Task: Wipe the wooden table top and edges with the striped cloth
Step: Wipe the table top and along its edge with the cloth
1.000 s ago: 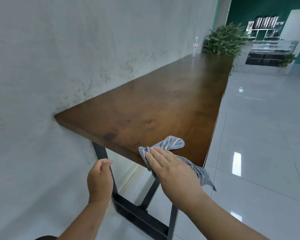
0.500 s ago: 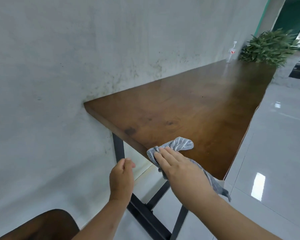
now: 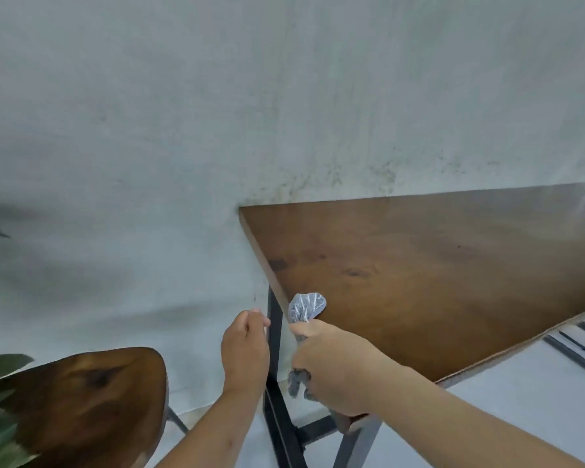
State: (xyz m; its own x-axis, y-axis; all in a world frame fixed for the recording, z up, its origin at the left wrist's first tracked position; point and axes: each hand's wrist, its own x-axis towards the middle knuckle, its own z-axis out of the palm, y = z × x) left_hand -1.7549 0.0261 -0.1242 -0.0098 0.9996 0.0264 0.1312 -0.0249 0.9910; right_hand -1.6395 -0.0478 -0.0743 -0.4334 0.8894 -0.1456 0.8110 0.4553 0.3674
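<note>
Right hand was clamped around the striped cloth, knuckles at the near end edge of the wooden table, one bunched end of the cloth poking up onto the top and another bit hanging below the fist! Left hand hovered loosely curled and holding nothing, just beside the black metal leg. A wooden stool sat lower left by the grey wall.

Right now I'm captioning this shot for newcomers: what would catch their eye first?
The right hand gripping the striped cloth over the near edge of the wooden table. Beside it hangs the left hand, holding nothing, with a second wooden top at lower left.
</note>
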